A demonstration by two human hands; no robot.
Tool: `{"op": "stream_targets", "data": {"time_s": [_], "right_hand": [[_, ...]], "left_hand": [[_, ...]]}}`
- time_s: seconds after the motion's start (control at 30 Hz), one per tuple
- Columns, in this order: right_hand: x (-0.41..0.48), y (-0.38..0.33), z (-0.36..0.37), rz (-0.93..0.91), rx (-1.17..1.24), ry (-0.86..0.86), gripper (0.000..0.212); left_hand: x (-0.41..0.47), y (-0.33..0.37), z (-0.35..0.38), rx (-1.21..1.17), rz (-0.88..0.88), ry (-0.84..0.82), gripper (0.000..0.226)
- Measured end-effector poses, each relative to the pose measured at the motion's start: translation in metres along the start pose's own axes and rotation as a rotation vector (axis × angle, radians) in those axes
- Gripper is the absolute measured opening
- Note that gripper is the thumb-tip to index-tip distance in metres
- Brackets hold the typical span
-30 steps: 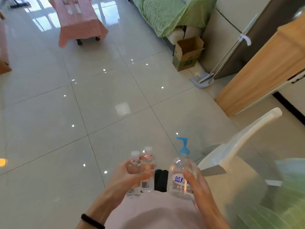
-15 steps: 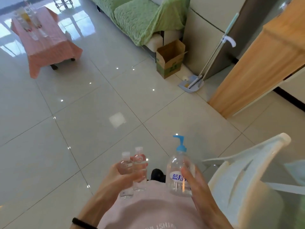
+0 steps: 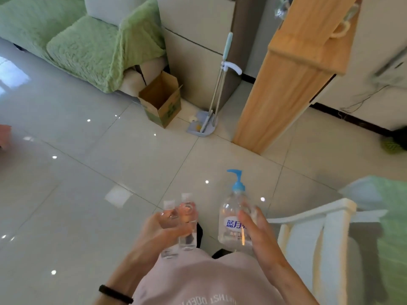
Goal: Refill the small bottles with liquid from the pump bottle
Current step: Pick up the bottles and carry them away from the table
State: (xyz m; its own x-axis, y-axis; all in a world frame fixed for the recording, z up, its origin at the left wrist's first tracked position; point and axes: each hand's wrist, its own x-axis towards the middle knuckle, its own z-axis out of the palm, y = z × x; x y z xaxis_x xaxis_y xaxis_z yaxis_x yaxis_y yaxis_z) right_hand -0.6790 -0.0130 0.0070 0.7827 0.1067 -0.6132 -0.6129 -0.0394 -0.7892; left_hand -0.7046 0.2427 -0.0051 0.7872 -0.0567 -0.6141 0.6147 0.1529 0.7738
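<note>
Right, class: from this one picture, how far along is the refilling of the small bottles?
Done: only the gathering. In hand: the left hand grips both small bottles, caps on; the right hand holds the pump bottle upright, apart from them. Left: uncapping, all the filling, recapping. Fill levels are too blurred to read.

Pale pink top (image 3: 198, 280) with white lettering (image 3: 209, 301); thin black band (image 3: 115, 294) on left wrist, forearms bare
</note>
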Motion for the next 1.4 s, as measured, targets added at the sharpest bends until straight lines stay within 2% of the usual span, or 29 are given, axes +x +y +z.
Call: {"op": "stream_targets", "data": {"time_s": [0.07, 0.33, 0.5, 0.57, 0.7, 0.8, 0.9, 1.13, 1.27, 1.4], "right_hand": [[0.017, -0.017, 0.002, 0.001, 0.04, 0.057, 0.084], [0.083, -0.091, -0.007, -0.047, 0.166, 0.276, 0.045], [0.117, -0.116, -0.04, -0.053, 0.284, 0.395, 0.061], [0.135, -0.123, -0.059, -0.067, 0.297, 0.412, 0.059], [0.173, -0.148, -0.107, -0.092, 0.294, 0.4, 0.065], [0.207, -0.17, -0.152, -0.105, 0.251, 0.399, 0.072], [0.239, -0.197, -0.201, -0.107, 0.217, 0.358, 0.064], [0.307, -0.277, -0.307, -0.146, 0.049, 0.266, 0.056], [0.347, -0.323, -0.343, -0.213, -0.004, 0.269, 0.052], [0.383, -0.361, -0.364, -0.3, -0.027, 0.313, 0.064]], "left_hand": [[0.034, 0.029, -0.001, 0.084, -0.003, -0.071, 0.035], [0.149, 0.152, 0.032, 0.229, -0.016, -0.295, 0.034], [0.207, 0.196, 0.064, 0.308, -0.043, -0.335, 0.032], [0.232, 0.206, 0.08, 0.342, -0.052, -0.339, 0.033], [0.283, 0.224, 0.119, 0.349, -0.023, -0.373, 0.043], [0.322, 0.239, 0.157, 0.379, -0.003, -0.379, 0.033], [0.355, 0.259, 0.201, 0.429, 0.033, -0.365, 0.031], [0.427, 0.321, 0.289, 0.478, 0.136, -0.197, 0.041], [0.478, 0.362, 0.315, 0.528, 0.214, -0.201, 0.029], [0.529, 0.393, 0.338, 0.585, 0.314, -0.208, 0.026]]}}
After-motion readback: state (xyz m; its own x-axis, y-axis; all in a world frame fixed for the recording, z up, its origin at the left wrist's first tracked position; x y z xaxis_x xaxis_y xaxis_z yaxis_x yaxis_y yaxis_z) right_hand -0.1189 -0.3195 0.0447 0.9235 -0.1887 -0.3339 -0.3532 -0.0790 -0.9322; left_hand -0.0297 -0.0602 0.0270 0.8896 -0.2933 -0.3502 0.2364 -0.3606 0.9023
